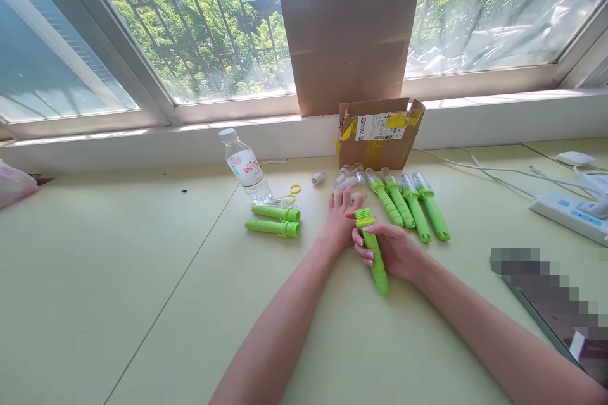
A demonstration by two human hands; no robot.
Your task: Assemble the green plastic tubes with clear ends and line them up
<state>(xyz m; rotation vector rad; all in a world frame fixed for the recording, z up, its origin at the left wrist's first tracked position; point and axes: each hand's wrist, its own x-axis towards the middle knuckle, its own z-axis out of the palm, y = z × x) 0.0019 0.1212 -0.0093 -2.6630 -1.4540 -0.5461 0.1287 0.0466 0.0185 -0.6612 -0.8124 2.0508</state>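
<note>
My right hand (399, 250) is wrapped round a green flashlight-like handle (375, 259) with a threaded top and a yellow ring below the thread. The handle tilts, its threaded end pointing away from me. My left hand (341, 218) is beside it, fingers spread forward and palm down, close to several clear plastic caps (342, 176). What lies under its fingertips is partly hidden. Right of the caps, several green handles with clear caps fitted (408, 202) lie in a row. To the left lie two uncapped green handles (273, 228), near yellow rings (295, 188).
A water bottle (247, 168) stands behind the uncapped handles. A small white part (318, 178) lies near an open cardboard box (375, 145) against the window ledge. A power strip (570, 215) with cables is at right, and a dark phone-like device (532, 304) is at the right edge.
</note>
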